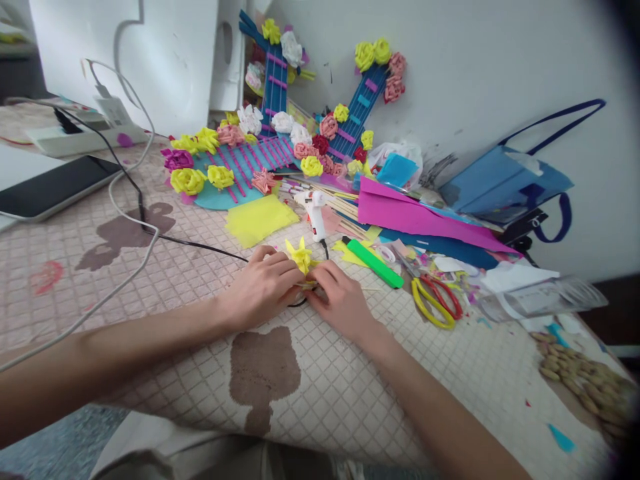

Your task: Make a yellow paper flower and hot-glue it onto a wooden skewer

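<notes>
Between my two hands, near the middle of the table, is a yellow paper flower [299, 255] with pointed petals. My left hand [265, 283] has its fingers curled round the flower's base from the left. From the right, my right hand [340, 297] pinches the same base with thumb and fingers. A thin pale stick [371, 289] shows just right of the right hand. Behind the flower stands a white hot glue gun [315, 212], its black cord running down toward my hands. A sheet of yellow crepe paper [261, 220] lies beyond my left hand.
A green marker [375, 263] and red-and-yellow scissors [434, 301] lie to the right. Behind are blue cardboard guitars [250, 167] with paper flowers, magenta paper [425, 217], and a blue bag [505, 180]. Left are a tablet [60, 187] and cables; peanuts [583, 380] lie far right.
</notes>
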The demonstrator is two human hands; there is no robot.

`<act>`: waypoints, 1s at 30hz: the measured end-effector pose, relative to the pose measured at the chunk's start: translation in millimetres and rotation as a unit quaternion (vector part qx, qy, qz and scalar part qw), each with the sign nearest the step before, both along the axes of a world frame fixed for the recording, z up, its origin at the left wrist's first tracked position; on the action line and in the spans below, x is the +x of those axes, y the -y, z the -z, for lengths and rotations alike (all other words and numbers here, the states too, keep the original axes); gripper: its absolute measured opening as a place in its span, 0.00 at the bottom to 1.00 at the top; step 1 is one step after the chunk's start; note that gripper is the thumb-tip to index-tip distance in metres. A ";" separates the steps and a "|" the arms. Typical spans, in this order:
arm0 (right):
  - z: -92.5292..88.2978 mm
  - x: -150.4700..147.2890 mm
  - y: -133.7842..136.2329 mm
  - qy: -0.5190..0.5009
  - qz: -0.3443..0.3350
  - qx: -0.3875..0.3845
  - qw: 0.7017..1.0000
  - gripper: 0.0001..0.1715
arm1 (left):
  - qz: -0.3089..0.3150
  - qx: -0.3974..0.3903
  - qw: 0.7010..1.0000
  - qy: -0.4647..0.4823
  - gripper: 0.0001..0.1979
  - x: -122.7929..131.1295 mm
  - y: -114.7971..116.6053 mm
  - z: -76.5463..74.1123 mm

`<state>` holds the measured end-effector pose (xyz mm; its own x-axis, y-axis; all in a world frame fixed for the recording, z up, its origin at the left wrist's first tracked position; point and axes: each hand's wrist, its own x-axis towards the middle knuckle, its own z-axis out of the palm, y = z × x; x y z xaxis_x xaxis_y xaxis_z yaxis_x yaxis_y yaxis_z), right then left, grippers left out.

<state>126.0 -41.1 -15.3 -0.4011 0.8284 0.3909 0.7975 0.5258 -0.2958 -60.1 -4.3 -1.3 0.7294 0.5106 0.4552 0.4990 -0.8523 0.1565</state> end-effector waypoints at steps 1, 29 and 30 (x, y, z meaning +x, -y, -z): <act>0.2 -0.4 -0.2 0.006 0.001 0.005 1.000 0.05 | -0.002 0.006 1.000 -0.003 0.10 0.1 0.5 -0.6; -1.9 0.6 -0.1 -0.013 -0.031 -0.040 0.999 0.08 | -0.001 -0.005 1.000 -0.002 0.08 -6.3 -2.5 0.4; -1.8 0.6 0.1 -0.011 -0.031 -0.041 0.999 0.08 | -0.002 0.003 1.000 -0.006 0.09 -6.0 -2.2 -0.2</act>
